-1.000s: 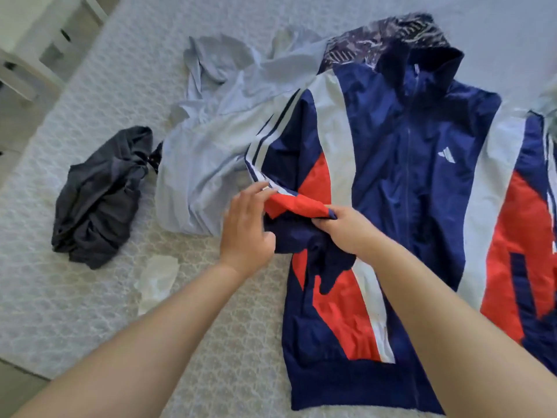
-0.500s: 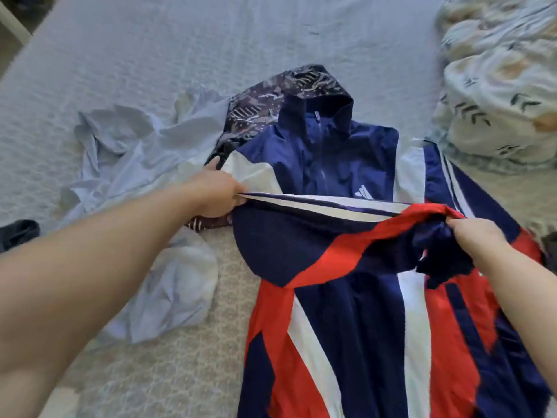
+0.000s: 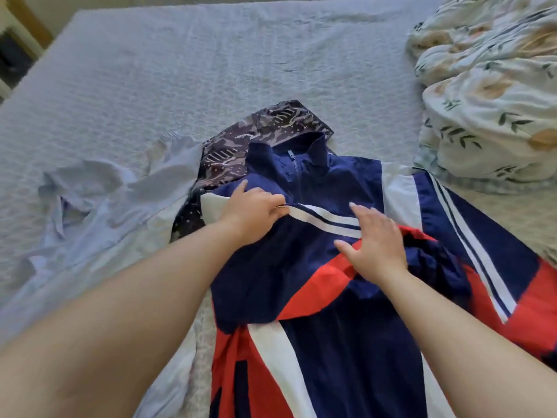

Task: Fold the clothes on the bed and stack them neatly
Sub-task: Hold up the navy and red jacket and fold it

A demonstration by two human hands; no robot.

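Roughly early | track jacket [image 3: 346,342] flat on bed [image 3: 180,70], left sleeve [image 3: 301,260] folded across chest | left hand [image 3: 251,211] pinching sleeve fold, right hand [image 3: 375,239] open, pressing flat | right sleeve, light blue shirt [image 3: 99,212], patterned garment [image 3: 271,125] unfolded; no stack

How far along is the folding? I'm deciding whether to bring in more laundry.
Early. Done: nothing looks folded or stacked. In hand: the tracksuit jacket lies zipped and flat, one sleeve laid across its chest; the left hand pinches the fold at the shoulder and the right hand presses flat on it. Left: the other sleeve, the crumpled light blue shirt and the patterned garment under the collar.
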